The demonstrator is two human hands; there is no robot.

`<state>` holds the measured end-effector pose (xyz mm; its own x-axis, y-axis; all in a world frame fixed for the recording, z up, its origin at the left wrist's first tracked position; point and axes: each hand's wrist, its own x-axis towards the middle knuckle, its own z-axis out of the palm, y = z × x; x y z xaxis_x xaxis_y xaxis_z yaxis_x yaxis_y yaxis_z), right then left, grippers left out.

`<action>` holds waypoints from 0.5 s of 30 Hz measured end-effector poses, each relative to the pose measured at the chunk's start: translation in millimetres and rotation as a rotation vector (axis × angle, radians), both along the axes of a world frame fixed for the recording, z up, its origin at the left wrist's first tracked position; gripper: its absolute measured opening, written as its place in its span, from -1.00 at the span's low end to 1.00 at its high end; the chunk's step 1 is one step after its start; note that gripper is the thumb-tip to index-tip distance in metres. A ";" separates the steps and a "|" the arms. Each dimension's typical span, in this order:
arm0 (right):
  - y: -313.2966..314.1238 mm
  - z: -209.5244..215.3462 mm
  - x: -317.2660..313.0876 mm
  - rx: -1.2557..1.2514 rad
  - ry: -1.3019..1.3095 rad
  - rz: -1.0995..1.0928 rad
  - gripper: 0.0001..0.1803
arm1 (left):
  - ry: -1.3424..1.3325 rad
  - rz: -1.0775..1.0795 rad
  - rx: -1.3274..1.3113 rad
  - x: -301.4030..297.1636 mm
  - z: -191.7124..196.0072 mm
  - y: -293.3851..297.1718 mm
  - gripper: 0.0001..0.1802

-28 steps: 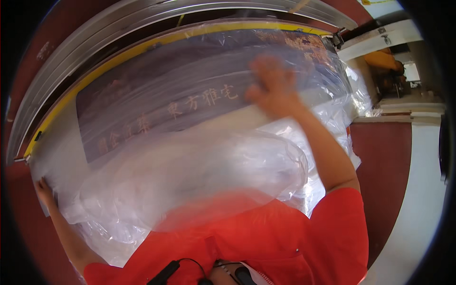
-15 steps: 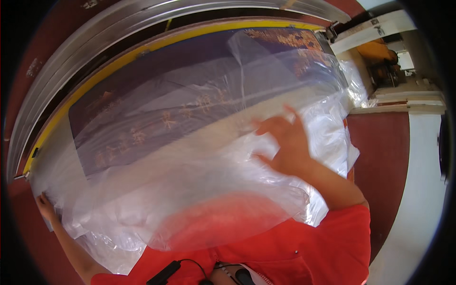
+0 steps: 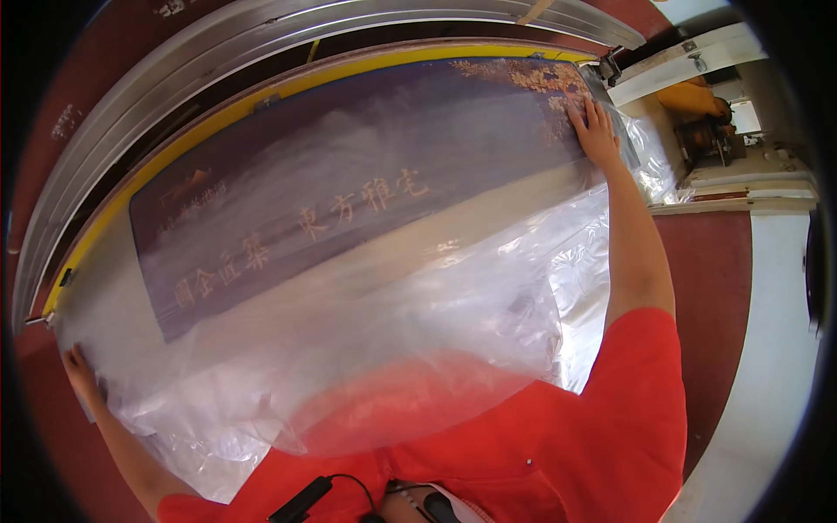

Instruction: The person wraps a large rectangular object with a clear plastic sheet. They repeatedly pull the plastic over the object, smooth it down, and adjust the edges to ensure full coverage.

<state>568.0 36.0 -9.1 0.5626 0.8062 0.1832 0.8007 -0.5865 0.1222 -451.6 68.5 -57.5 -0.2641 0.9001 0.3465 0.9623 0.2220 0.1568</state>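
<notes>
A large dark purple printed sheet (image 3: 288,166) with gold characters and a flower pattern lies under clear plastic film (image 3: 375,322). The film spreads down over a pale panel and bulges against my red shirt. Fingers spread, my right hand (image 3: 595,132) rests flat on the film at the sheet's upper right corner, by the gold flowers. At the far left, my left hand (image 3: 80,373) is closed at the film's edge; its fingertips show only in part.
A yellow strip (image 3: 366,63) borders the far edge, with a silver metal rail (image 3: 261,48) beyond it. Crumpled shiny film (image 3: 582,305) hangs at the right. Past a white frame (image 3: 689,59), several items stand in an opening.
My right hand has moved up and right from above the middle onto the upper right corner. The film now lies flatter over the purple sheet. My left hand has stayed put.
</notes>
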 end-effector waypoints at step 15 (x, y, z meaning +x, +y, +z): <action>-39.5 19.4 -161.2 0.112 0.045 0.574 -0.25 | 0.095 0.018 0.060 -17.6 -3.7 -4.1 -0.67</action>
<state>406.8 -3.5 10.3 0.0510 0.9613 0.2706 0.9969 -0.0650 0.0433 -469.3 64.4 -61.2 -0.2438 0.8725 0.4235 0.9693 0.2329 0.0784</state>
